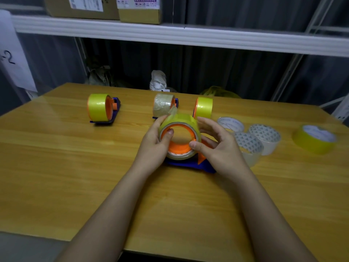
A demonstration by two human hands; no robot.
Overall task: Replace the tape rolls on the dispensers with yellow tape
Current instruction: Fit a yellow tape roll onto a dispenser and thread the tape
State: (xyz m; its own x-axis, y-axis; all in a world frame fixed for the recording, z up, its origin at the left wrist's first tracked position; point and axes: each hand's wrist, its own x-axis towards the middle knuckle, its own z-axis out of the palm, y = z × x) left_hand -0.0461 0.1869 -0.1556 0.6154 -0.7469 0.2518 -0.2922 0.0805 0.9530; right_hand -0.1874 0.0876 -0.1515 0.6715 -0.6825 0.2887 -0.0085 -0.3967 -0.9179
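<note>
Wooden yellow-brown table (56,167), bare wood toward the near edge. Both forearms reach in from below. Left hand (154,146) and right hand (217,146) clamp the yellow tape roll on its orange hub (179,137) at table centre, thumbs on the rim, over the blue dispenser base (188,164). Loose clear tape rolls (264,138) just right.

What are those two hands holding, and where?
Both the left hand and right hand grip the yellow tape roll by its rim and orange core.
</note>
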